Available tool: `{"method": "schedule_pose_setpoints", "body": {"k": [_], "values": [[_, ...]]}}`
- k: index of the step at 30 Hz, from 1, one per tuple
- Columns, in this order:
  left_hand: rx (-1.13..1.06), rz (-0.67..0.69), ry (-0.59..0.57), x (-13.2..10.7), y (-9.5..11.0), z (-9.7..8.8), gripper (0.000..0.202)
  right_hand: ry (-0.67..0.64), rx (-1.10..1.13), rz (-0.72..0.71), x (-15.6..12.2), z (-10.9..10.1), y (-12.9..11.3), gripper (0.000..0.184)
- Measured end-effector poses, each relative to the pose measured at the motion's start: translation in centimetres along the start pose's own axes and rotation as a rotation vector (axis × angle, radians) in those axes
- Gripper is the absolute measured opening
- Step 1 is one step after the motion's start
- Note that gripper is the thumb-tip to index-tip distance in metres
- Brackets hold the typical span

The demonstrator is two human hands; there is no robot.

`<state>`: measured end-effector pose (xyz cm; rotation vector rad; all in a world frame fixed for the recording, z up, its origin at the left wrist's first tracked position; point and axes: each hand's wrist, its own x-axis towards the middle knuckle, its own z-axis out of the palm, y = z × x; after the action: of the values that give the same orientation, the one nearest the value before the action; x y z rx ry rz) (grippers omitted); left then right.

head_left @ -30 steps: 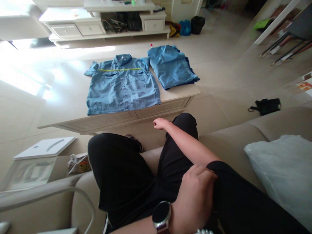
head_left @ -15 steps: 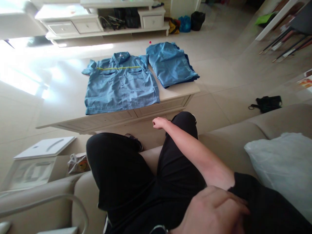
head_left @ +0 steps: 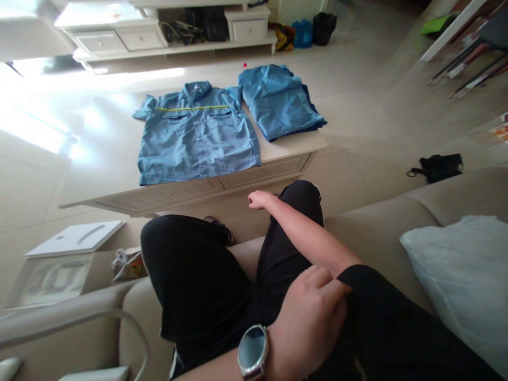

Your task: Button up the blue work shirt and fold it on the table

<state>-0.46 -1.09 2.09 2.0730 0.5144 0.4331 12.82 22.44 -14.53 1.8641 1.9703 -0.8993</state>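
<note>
Since half a second ago, the left hand (head_left: 307, 313) has been raised toward the coffee table (head_left: 291, 146), its round wristwatch (head_left: 253, 349) brought fully into view and the hem of the black sleeve (head_left: 387, 307) drawn nearer the forearm. The left fingers are curled in against that hem, apparently so that the sleeve can be adjusted; whether cloth is pinched cannot be told, since the fingertips are hidden. The right hand (head_left: 260, 200) is loosely fisted just short of the coffee table's near side, with nothing seen in it; its forearm is laid across the knee of the black trousers (head_left: 198, 280), seemingly for support. On the coffee table a blue work shirt (head_left: 198, 135) is spread flat, its collar turned to the far edge and its hem to the near one, perhaps for ease of reach. Toward the table's right end a pile of folded blue garments (head_left: 278, 100) is set beside it, presumably to be kept separate. Beyond the table a white TV cabinet (head_left: 101, 41) is placed.
</note>
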Motion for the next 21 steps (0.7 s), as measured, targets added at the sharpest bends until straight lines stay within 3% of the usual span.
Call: {"method": "schedule_pose_setpoints", "body": {"k": [7,9,14,18,21], "values": [[0.356,0.078,0.056,1.1,-0.9,0.8,0.018,-0.007,0.005,0.002,-0.1,0.0,-0.1,0.032],[0.26,0.046,-0.002,1.5,-1.0,1.2,0.015,-0.011,0.008,0.004,-0.1,0.1,-0.1,0.031],[-0.282,-0.071,-0.143,1.8,-1.1,0.4,0.02,-0.022,0.025,0.009,-0.4,0.1,0.1,0.03],[-0.553,-0.113,-0.232,1.3,-1.4,-2.5,0.02,-0.003,0.04,-0.011,-1.1,0.0,-0.2,0.025],[-0.595,-0.195,-0.183,0.4,-2.6,-5.6,0.025,0.021,0.052,-0.082,-1.7,-0.2,-0.8,0.022]]}}
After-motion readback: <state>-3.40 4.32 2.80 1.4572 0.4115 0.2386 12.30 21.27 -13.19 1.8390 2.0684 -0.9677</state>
